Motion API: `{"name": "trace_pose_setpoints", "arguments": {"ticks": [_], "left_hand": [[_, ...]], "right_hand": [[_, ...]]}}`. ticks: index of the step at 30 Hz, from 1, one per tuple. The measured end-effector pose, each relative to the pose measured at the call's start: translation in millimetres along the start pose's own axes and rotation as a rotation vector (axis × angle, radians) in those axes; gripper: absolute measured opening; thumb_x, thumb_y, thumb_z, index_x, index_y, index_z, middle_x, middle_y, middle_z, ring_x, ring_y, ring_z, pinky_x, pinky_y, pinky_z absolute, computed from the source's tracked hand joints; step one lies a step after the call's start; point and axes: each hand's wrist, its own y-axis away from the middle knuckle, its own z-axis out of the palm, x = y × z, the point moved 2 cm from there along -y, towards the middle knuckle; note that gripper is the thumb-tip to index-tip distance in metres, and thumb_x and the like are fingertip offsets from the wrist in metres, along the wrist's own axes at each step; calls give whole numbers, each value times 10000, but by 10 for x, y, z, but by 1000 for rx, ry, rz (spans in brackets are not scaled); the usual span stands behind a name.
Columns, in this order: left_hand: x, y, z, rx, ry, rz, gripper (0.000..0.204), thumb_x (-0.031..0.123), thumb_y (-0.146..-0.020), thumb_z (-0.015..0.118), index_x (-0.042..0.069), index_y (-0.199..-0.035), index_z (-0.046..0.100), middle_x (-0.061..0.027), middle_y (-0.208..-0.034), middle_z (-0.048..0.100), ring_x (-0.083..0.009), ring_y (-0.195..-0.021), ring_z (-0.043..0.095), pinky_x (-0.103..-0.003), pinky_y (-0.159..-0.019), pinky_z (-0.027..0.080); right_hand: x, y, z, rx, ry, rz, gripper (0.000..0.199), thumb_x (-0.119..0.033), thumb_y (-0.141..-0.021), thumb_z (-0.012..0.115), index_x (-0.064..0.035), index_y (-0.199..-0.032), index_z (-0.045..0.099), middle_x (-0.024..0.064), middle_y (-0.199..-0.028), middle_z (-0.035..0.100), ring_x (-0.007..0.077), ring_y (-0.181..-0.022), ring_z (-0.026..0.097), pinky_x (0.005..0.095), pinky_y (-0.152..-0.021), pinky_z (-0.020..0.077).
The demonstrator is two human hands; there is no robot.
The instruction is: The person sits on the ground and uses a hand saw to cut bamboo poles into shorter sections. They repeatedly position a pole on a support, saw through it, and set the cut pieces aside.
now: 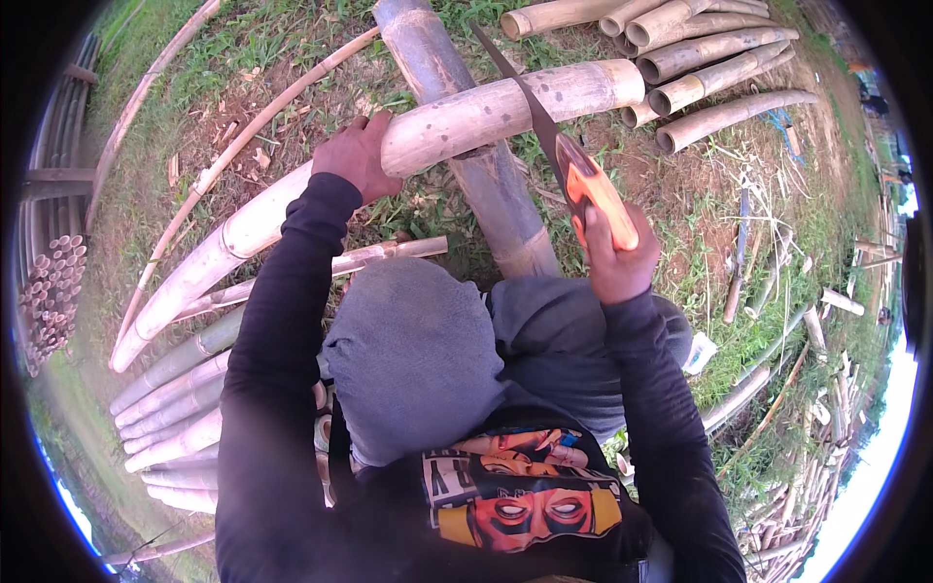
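Head view, pole: I am seeing one long bamboo pole (505,109) lying crosswise ahead of the knees, its long axis running from lower left to upper right, and resting on a thicker, darker bamboo trunk (466,146) that is pointing away from the person.
Head view, left hand: the left hand (358,155) is wrapping its fingers over the pole left of the crossing, pinning it down.
Head view, right hand: the right hand (614,257) is closing fully around the orange handle of one hand saw (559,151).
Head view, blade: the blade is slanting up and to the left across the pole, right of the trunk; it is probably biting into the pole, though the fisheye bend is leaving me unsure.
Head view, relation: the blade is sitting between the two hands, nearer the right one.
Head view, counts: two hands, one saw, one pole under the blade, roughly eight cut bamboo lengths (700,49) stacked beyond it, and more poles (175,408) lying at the left.
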Motion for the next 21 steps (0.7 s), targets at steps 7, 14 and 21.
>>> {"name": "trace_pose_setpoints", "arguments": {"ticks": [7,14,21], "left_hand": [[36,27,-145,-13,16,-15,964,419,-662,906,195,-1506,496,-186,-1303,682,-402,-1139,724,-517,-967,598],[-30,-20,29,18,2,18,1010,425,-647,908,190,-1531,480,-216,-1333,674,-422,-1171,714,-528,-973,602],[21,34,-87,-25,9,-28,1003,432,-639,903,183,-1519,492,-184,-1302,685,-397,-1144,724,-512,-981,598]], "right_hand": [[-7,-105,99,-9,-48,-99,255,-212,-986,785,21,-1065,717,114,-741,681,156,-692,650,352,-649,527],[-24,983,-619,7,-43,-109,259,-156,-1006,731,52,-1155,689,139,-973,793,169,-872,772,301,-772,585],[-38,-963,626,9,5,-95,343,-281,-965,786,50,-1019,713,203,-800,718,278,-715,713,405,-697,552]]}}
